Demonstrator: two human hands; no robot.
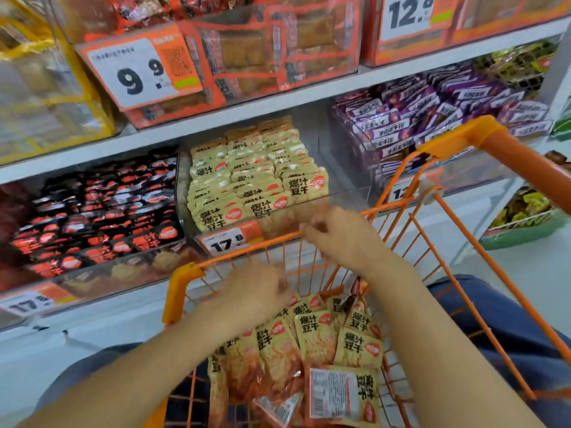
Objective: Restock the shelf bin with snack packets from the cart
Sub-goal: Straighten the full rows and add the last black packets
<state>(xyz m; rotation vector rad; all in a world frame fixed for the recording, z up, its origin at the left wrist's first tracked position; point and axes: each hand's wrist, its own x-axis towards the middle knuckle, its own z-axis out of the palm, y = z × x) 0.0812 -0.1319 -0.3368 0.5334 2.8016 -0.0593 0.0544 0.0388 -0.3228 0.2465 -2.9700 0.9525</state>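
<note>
Right at the front of the shelf, an orange wire cart [414,230] was parked against the clear shelf bin [346,193], which was already packed with rows of yellow snack packets [247,180] standing upright. More of the same packets [315,338] lay in a loose heap in the cart basket, one flipped label side up.

Both hands were blurry. The left hand [250,291] was down over the pile in the cart, near its front rim; honestly couldn't tell whether its fingers were spread or pinching anything. The right hand [343,233] was higher up, at the cart's front rim just below the bin's front edge, fingers loosely curled, and I couldn't make out a packet in it.

Black-and-red packets [99,211] filled the bin to the left, purple ones [432,118] the bin to the right. A 17.8 price tag [225,242] sat on the bin front.
</note>
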